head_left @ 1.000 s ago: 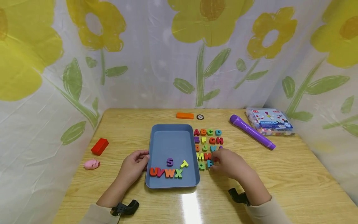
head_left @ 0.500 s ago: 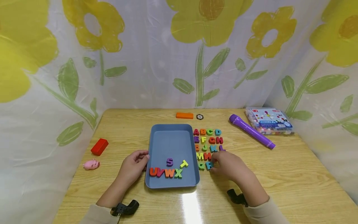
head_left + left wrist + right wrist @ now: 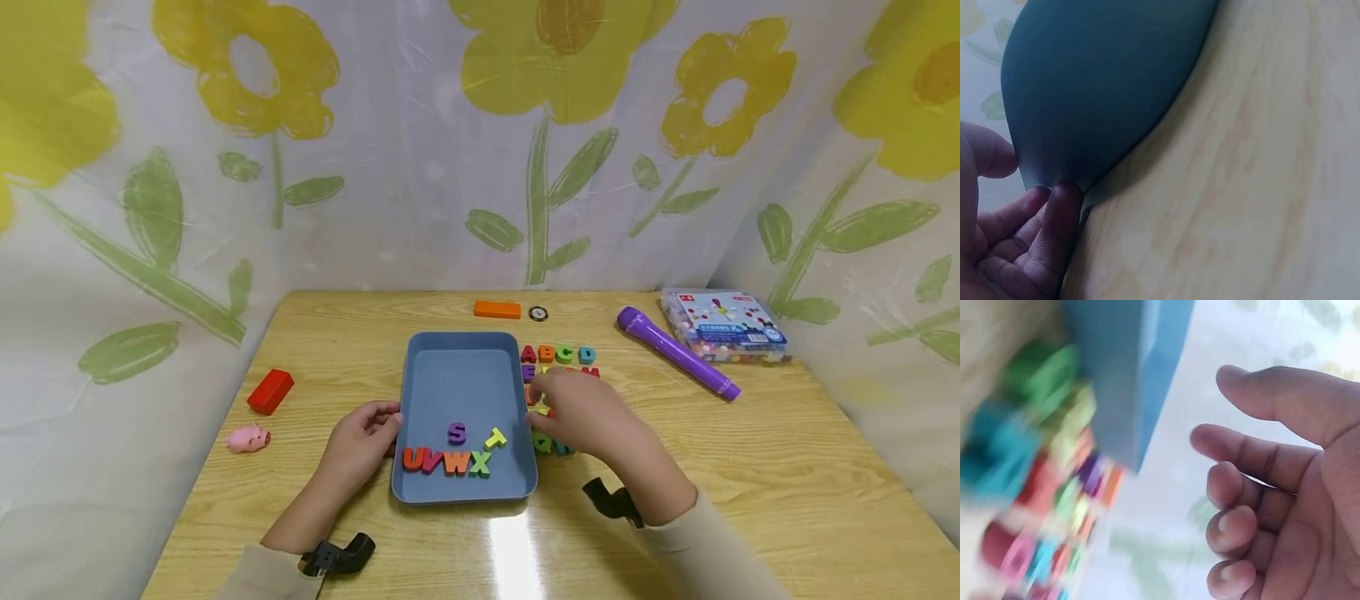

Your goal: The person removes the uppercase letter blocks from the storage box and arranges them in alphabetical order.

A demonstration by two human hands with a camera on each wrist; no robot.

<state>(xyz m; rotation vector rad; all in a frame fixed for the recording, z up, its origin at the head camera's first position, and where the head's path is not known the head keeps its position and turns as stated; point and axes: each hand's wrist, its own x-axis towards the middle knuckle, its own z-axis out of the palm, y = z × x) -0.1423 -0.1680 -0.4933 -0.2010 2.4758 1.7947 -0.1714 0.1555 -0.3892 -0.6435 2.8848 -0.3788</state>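
A blue-grey tray (image 3: 465, 375) lies mid-table. Inside it are toy letters: a purple S (image 3: 457, 433), a yellow T (image 3: 495, 438), and a row of U, V, W (image 3: 456, 463) and X along the near side. My left hand (image 3: 362, 446) holds the tray's left side, with thumb and fingertips on its wall in the left wrist view. Over the rows of letters to the right of the tray hovers my right hand (image 3: 592, 417), its thumb and forefinger apart with nothing between them in the right wrist view. It hides several letters; A (image 3: 528, 354), B, C and D show behind it.
Behind the tray lie an orange block (image 3: 497, 310) and a round black-and-white chip (image 3: 538, 313). At right are a purple toy microphone (image 3: 677, 353) and a clear box of beads (image 3: 726, 327). A red block (image 3: 271, 392) and a pink toy pig (image 3: 248, 438) sit at left.
My right hand has moved left and away from me, from beside the R to over the letter rows near the tray's right rim. My left hand has stayed at the tray.
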